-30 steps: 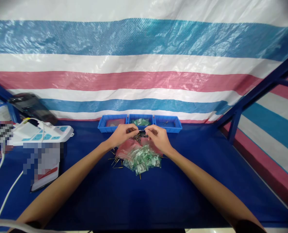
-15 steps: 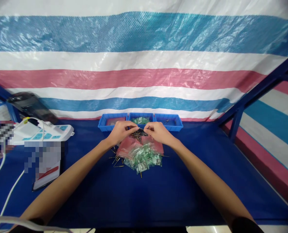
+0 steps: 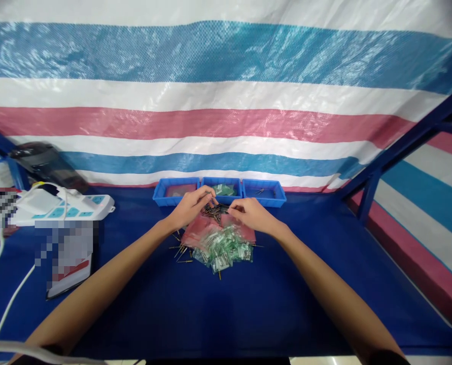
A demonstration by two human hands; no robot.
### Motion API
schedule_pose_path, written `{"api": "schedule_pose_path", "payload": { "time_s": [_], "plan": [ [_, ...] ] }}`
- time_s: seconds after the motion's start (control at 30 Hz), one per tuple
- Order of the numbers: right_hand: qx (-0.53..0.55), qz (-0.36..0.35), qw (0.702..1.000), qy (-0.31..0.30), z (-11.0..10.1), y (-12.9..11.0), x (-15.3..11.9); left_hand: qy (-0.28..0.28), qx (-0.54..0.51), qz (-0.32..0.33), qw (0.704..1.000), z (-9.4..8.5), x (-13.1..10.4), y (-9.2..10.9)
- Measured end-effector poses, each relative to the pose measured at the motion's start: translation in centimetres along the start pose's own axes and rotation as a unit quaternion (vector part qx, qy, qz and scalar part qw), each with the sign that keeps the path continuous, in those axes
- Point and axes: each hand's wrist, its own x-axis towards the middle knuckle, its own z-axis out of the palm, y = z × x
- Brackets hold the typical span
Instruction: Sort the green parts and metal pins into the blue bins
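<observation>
My left hand [image 3: 189,207] and my right hand [image 3: 250,214] hover close together over a heap on the blue table. The heap holds small green packets [image 3: 226,248], pink plastic bags [image 3: 195,232] and thin dark pins [image 3: 212,211]. My left fingers pinch something small near the middle blue tray [image 3: 221,182]; what it is cannot be made out. My right fingertips are curled just above the pins and the pink bag. Loose pins [image 3: 180,252] lie scattered at the heap's left edge.
Three blue trays stand in a row at the back: the left tray [image 3: 174,184], the middle one with green packets, the right tray [image 3: 264,185]. A white power strip [image 3: 64,209] with cables lies at the left. A blue frame post [image 3: 367,203] stands at the right. Striped tarpaulin [image 3: 226,116] forms the back wall.
My hands have drawn slightly apart. The left hand has risen toward the middle tray and the right hand has dropped lower over the heap.
</observation>
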Motion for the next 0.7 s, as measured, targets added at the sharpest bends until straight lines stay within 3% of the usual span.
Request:
{"api": "schedule_pose_path", "payload": {
  "time_s": [0.27, 0.47, 0.7],
  "plan": [
    [0.01, -0.014, 1.0, 0.003, 0.5, 0.17, 0.31, 0.037, 0.113, 0.011, 0.993, 0.25, -0.17, 0.11],
    [-0.011, 0.007, 1.0, 0.016, 0.22, 0.38, 0.33, 0.048, 0.066, 0.004, 0.997, 0.67, -0.25, -0.17],
    [0.016, -0.021, 0.999, 0.028, 0.98, 0.53, 0.32, 0.024, 0.047, 0.024, 0.998, 0.9, -0.34, -0.52]
  ]
}}
